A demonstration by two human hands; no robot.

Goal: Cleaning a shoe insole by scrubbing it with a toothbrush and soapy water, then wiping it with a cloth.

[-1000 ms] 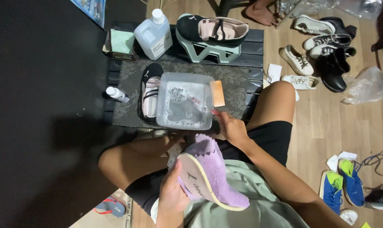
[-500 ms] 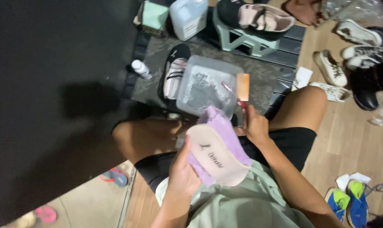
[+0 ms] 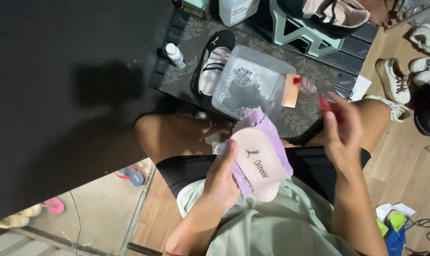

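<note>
while your left hand (image 3: 219, 182) grips the pale pink foam insole (image 3: 261, 163) against a purple cloth (image 3: 267, 128), it looks unscrubbed. your right hand (image 3: 340, 130) pinches a blurred red-handled brush (image 3: 314, 92) near the clear soapy tub (image 3: 250, 85).

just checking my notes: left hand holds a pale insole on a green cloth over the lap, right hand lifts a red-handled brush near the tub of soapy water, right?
Nearly. In the head view the cloth under the insole is purple, not green. The rest holds: the left hand holds the insole over the lap, and the right hand lifts a red-handled brush near the tub of soapy water.
</note>
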